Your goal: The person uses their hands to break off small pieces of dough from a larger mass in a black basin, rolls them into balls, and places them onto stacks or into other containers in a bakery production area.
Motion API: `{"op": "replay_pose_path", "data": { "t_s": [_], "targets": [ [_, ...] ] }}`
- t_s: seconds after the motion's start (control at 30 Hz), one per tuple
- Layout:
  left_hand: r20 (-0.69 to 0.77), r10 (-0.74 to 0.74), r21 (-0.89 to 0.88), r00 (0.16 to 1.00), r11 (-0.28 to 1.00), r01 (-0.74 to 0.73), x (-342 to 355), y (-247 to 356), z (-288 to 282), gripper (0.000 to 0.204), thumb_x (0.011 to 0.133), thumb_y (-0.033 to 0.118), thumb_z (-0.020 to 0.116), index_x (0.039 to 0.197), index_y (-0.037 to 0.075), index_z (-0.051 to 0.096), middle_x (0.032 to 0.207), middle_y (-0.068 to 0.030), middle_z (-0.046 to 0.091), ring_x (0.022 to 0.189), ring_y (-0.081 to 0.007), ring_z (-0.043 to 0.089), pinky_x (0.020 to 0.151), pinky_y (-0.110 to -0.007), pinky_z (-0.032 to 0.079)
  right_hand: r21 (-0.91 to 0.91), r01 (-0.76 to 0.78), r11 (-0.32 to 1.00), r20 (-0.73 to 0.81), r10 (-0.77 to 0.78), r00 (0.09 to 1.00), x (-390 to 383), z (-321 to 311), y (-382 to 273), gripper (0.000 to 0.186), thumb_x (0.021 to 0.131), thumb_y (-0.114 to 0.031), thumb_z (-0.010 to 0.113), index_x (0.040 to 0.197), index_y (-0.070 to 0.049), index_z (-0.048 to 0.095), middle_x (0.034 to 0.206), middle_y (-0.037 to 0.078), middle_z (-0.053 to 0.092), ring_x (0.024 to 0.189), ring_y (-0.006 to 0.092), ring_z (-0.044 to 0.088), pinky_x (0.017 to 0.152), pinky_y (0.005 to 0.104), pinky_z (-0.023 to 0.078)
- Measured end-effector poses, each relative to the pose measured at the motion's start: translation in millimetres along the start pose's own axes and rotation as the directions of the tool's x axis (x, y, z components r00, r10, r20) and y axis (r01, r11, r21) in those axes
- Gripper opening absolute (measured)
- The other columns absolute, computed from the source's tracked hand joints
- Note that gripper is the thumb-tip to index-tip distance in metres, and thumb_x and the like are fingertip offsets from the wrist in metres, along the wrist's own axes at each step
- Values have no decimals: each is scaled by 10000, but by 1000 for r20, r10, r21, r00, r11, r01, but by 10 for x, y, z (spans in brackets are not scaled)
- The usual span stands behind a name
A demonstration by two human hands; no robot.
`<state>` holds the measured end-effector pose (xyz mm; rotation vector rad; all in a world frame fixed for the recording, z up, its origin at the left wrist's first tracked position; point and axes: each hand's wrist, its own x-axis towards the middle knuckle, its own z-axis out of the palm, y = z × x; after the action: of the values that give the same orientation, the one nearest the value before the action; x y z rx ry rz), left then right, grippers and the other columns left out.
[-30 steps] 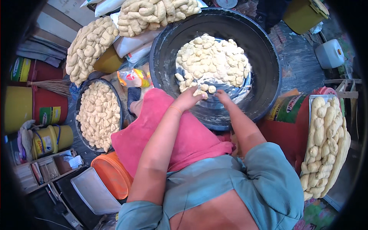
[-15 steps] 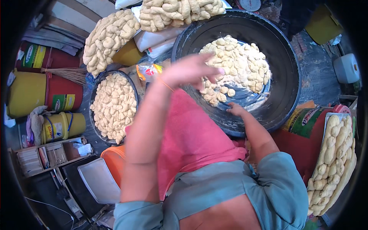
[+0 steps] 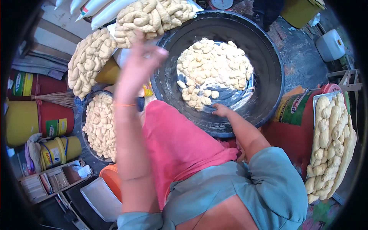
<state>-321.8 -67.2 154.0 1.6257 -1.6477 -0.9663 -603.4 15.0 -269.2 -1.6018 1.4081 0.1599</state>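
A large black basin (image 3: 268, 69) holds a heap of pale, flour-dusted dough pieces (image 3: 214, 63), with a few lying apart at its near edge. My right hand (image 3: 221, 110) is low inside the basin beside these loose pieces, its fingers apart and nothing visible in them. Raised left of the basin, my left hand (image 3: 138, 67) is blurred, fingers spread and seemingly empty. Behind its fingertips lies a tray load of thick dough ropes (image 3: 157, 17). My left forearm partly covers a smaller black tub of dough pieces (image 3: 100, 124).
Another pile of dough (image 3: 90, 61) stands at the far left. Dough ropes on a tray (image 3: 331, 142) rest by a red bucket (image 3: 287, 132) at right. Buckets (image 3: 23, 122) line the left side. A person's legs (image 3: 264, 13) show beyond the basin.
My left hand has moved left from above the basin toward the dough ropes on the far tray. My right hand stays low in the basin. The view has shifted slightly.
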Motion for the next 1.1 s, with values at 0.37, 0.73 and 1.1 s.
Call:
{"op": "replay_pose_path", "data": {
  "t_s": [0.37,0.73,1.1],
  "targets": [
    [502,-229,272,834,957,99,-34,-2106,2152,905,817,340,632,1451,-37,108,1099,-258,616,1048,-338,600,933,-341,435,478,-62,876,-455,307,836,378,-818,220,706,773,-261,705,1370,-69,381,1333,229,448,1203,344,462,985,401,399],
    [608,-278,168,743,960,222,198,-2092,2221,783,811,329,650,1413,-18,287,1004,-205,614,951,-294,590,864,-341,451,704,482,522,-706,437,557,895,-2139,360,490,809,-109,643,1266,-37,482,836,31,593,667,105,533,580,257,453],
    [638,-198,85,744,979,187,303,-1916,2354,734,821,331,644,1383,-34,342,846,-127,658,796,-231,625,761,-309,474,180,-255,950,-843,283,458,1320,-1382,437,513,715,-253,724,1137,-35,531,1076,148,571,915,289,578,812,396,477]
  ]
}}
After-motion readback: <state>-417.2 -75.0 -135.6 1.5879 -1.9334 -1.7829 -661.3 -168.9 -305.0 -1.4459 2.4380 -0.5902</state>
